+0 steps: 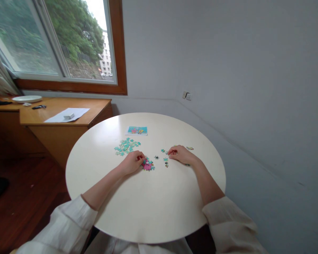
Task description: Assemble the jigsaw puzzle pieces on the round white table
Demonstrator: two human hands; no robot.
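Observation:
A small joined patch of jigsaw puzzle point(148, 165), pink with teal edges, lies on the round white table. My left hand point(133, 162) is at its left edge, thumb and fingers pinched on a teal jigsaw piece by the patch. To the right, my right hand point(182, 155) reaches in low with its fingertips together at a small jigsaw piece point(167, 153), mostly hidden by the fingers. Between the hands lie a loose dark-and-white piece point(156, 157), a teal piece point(165, 159) and a dark-and-yellow piece point(166, 164). More pieces are partly covered by my right hand.
A heap of teal jigsaw pieces point(127, 146) is spread on the left of the table point(145, 204). Behind it lies a picture card point(137, 131) with cartoon figures. Several pieces point(190, 148) rest beyond my right hand. A wooden desk point(100, 109) stands at the left.

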